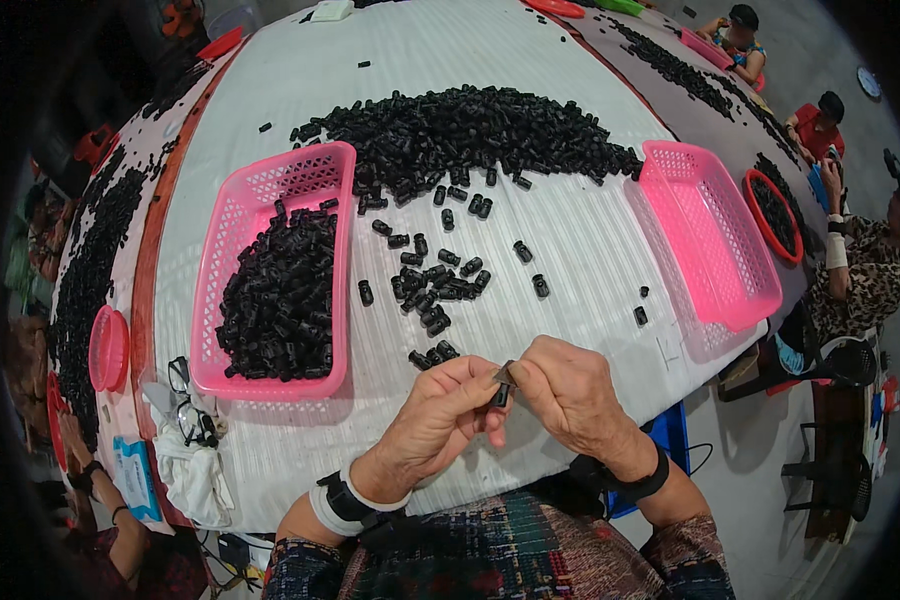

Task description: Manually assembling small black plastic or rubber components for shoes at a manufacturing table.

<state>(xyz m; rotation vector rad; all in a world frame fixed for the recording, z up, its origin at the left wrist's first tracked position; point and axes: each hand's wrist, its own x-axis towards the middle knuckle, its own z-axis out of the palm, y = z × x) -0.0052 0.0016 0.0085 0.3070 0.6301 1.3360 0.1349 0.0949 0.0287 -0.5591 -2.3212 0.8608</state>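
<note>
**Left hand [440,412] pinches a black cylindrical part [500,397] against the right**

The left thumb and fingertips grip the small plastic part, upright or nearly so, directly between the hands. The right hand [575,395] is curled, its thumb and forefinger pinching a small flat grey piece [505,374] at the part's upper end; what that piece is cannot be told.

Just beyond the left hand, loose black parts [440,288] lie scattered on the white table cover [560,240]. Farther ahead of both hands spreads a large heap of black parts [470,130]. Left of the left hand and ahead, a pink plastic basket [341,270] holds many more; well left lies a white cloth [195,485]. Ahead and right of the right hand sits a second pink basket [710,250].
</note>
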